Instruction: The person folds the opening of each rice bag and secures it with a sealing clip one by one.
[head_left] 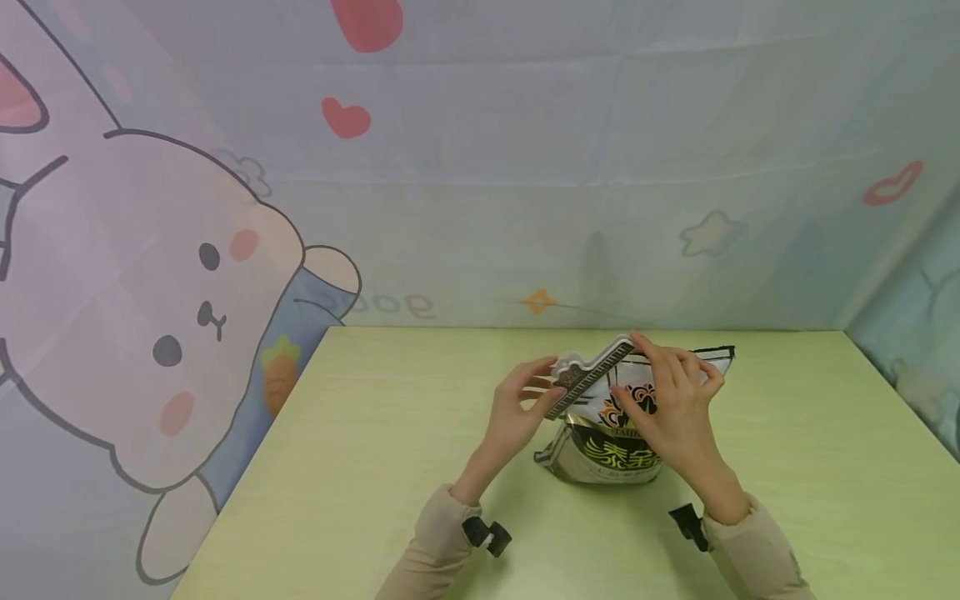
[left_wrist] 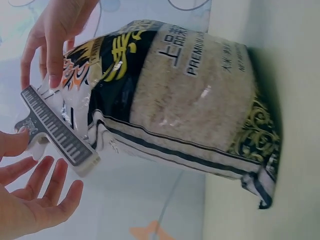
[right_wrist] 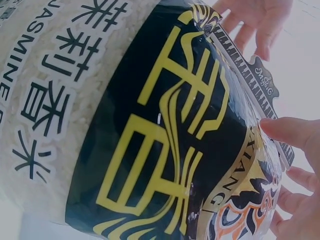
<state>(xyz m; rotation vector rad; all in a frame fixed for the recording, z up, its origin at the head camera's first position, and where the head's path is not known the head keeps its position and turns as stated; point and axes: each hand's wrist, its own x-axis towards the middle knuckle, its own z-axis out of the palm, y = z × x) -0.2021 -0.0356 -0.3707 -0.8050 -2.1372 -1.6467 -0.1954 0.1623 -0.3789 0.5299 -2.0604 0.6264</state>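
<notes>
A bag of rice (head_left: 615, 458) stands upright on the table, its printed top folded and tilted. A bag clip (head_left: 588, 379) with a piano-key pattern lies slantwise along the folded top; "Music" is written on its tab (right_wrist: 265, 77). My left hand (head_left: 517, 404) pinches the clip's tab side, thumb on the near face, the other fingers loosely spread behind and below. My right hand (head_left: 678, 412) pinches the bag's top beside the clip, its thumb on the printed front and its index fingertip at the clip's upper end. Part of the right fingers is hidden behind the bag.
The pale green table (head_left: 360, 433) extends on both sides of the bag. Behind it hangs a cloth backdrop (head_left: 480, 208) with a cartoon rabbit and hearts. Black straps (head_left: 487, 535) are on both sleeved wrists.
</notes>
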